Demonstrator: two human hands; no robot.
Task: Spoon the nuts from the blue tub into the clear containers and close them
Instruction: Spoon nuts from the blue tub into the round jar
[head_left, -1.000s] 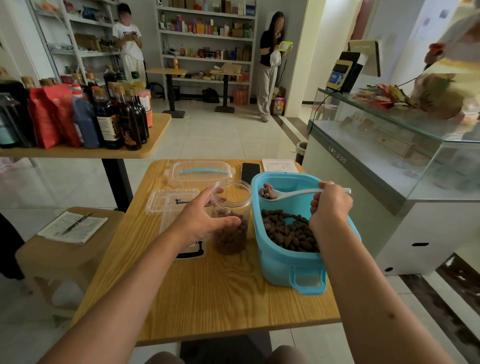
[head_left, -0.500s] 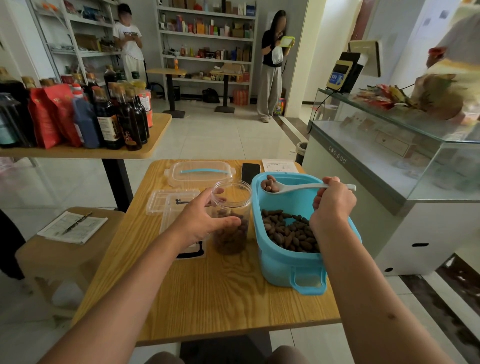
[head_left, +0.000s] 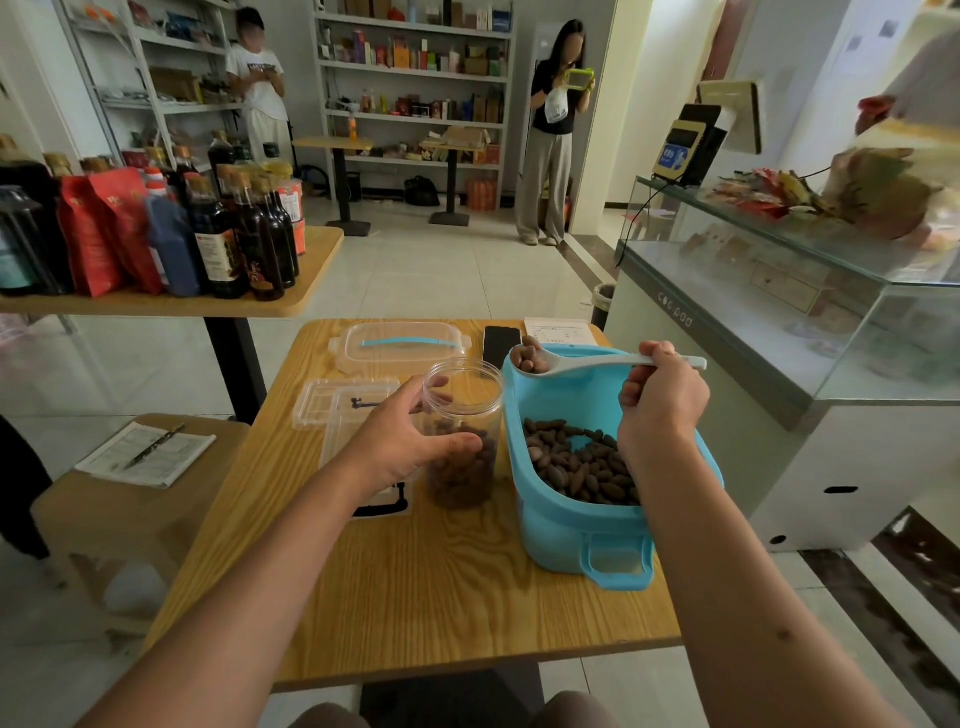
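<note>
Head view | left hand (head_left: 400, 441) fingers wrapped round clear jar (head_left: 462, 436), desk centre | right hand (head_left: 660, 405) fingers clamped on white spoon (head_left: 582, 362) holding nuts over blue tub (head_left: 571, 530), 3 o'clock of jar | display case lettering unreadable.

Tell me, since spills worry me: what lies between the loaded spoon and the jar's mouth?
In the head view, only the tub's far left rim lies between spoon and jar.

Phone (head_left: 501, 344) and paper (head_left: 557, 329) at far table (head_left: 415, 597) edge; print illegible.
</note>
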